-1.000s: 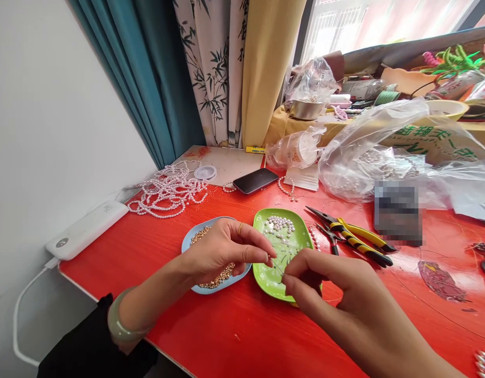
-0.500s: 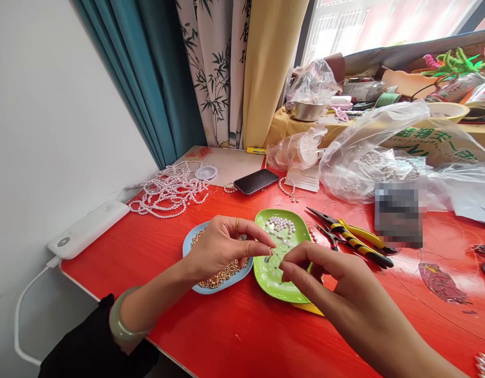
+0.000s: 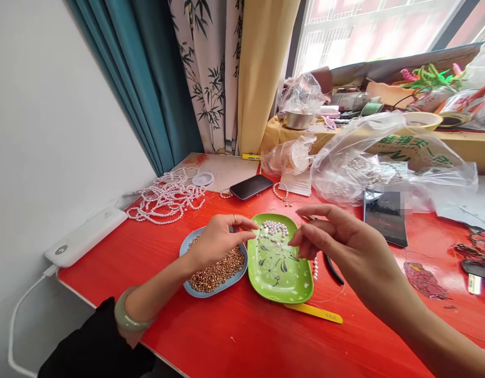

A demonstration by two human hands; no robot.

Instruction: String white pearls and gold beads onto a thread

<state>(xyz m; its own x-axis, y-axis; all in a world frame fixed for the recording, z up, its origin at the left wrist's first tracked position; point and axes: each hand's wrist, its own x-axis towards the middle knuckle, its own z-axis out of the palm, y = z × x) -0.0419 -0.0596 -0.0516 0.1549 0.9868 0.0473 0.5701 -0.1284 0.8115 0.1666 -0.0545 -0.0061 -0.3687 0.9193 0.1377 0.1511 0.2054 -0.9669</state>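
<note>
Over the blue tray (image 3: 183, 252) of gold beads (image 3: 216, 268), my left hand (image 3: 216, 241) is closed in a pinch at the left edge of the green tray (image 3: 261, 294). A thin thread (image 3: 279, 250) shows faintly between the hands; its ends are hard to make out. My right hand (image 3: 337, 233) hovers over the green tray's right side, index finger stretched out and thumb apart from it, the other fingers curled. White pearl beads (image 3: 274, 231) lie at the far end of the green tray.
Behind the trays are a phone (image 3: 251, 187), a pearl bracelet (image 3: 280, 194) and a heap of pearl strands (image 3: 167, 197). A yellow strip (image 3: 319, 313) pokes from under the green tray. Pliers (image 3: 332, 270) are partly behind my right hand. Plastic bags (image 3: 344, 168) and a power bank (image 3: 86, 236) flank them.
My hands have moved apart, the right one rightward and up with its fingers opening from a pinch. The left shifted slightly left. The view has turned a little.
</note>
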